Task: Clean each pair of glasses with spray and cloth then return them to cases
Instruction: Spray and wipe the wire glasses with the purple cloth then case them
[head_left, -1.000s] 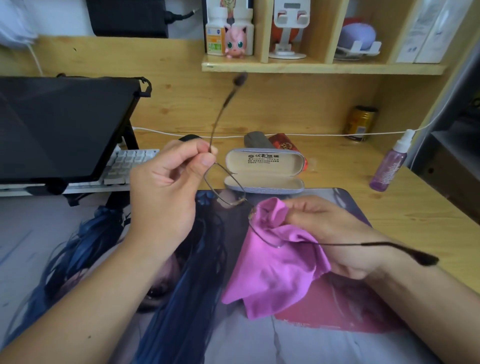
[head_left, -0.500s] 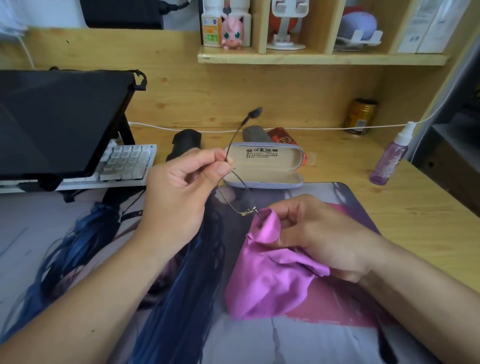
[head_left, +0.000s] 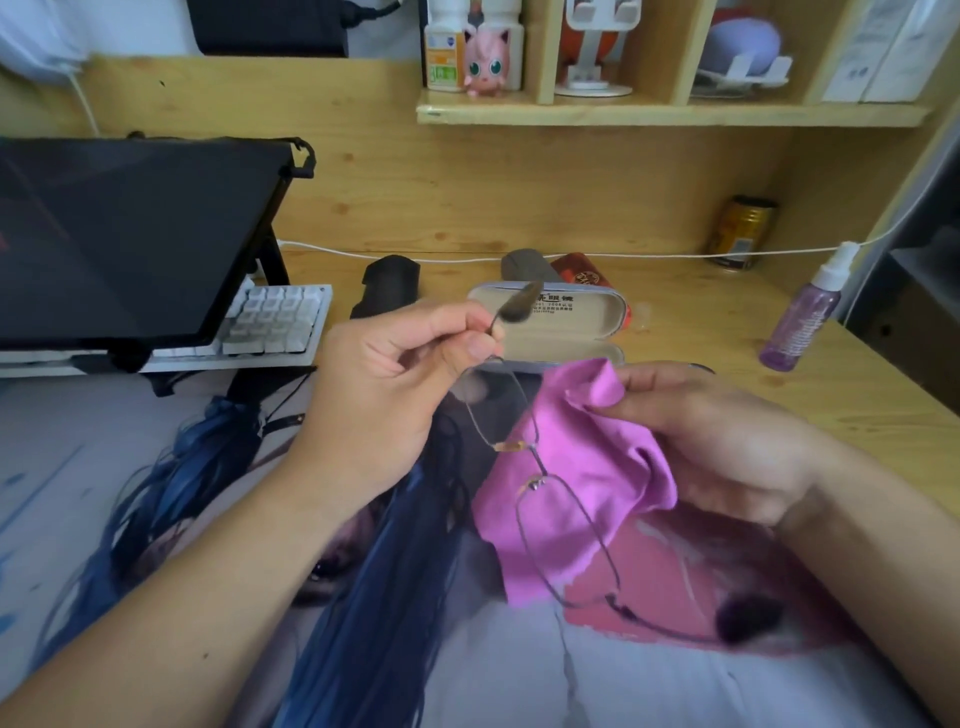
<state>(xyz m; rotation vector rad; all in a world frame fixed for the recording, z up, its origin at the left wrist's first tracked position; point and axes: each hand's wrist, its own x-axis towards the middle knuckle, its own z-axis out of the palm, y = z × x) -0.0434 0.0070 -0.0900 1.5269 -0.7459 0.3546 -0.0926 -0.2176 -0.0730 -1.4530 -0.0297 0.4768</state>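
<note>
The wooden surface (head_left: 810, 374) carried a large printed mat (head_left: 156, 467) across its near half. A dark monitor (head_left: 135, 234) stood at 10 o'clock, with a white keyboard (head_left: 275, 322) partly under its lower edge. A shelf (head_left: 670, 111) ran along the wall at 12 o'clock.

The left hand (head_left: 384, 384) was raised near the centre of the view. Its fingers (head_left: 452, 325) and thumb were closed in a pinch on the glasses (head_left: 550, 499) at the upper lens rim, close to one temple hinge. From that pinch the thin wire frame hung toward 5 o'clock, above the mat. One temple tip pointed toward 1 o'clock in front of the case; the other temple extended toward 4 o'clock and was blurred at its end.

The right hand (head_left: 727, 441) was positioned at 3 o'clock of the glasses. Its fingers (head_left: 654, 382) were curled and gripped the pink cloth (head_left: 582, 467), which hung bunched behind the frame. Contact between cloth and lens could not be determined.

The open glasses case (head_left: 571, 322) lay on the surface at 12 o'clock of the hands, just beyond the mat edge. The purple spray bottle (head_left: 802, 317) stood upright at 2 o'clock, well apart from the case. A yellow can (head_left: 740, 231) stood against the back wall at 1 o'clock.
</note>
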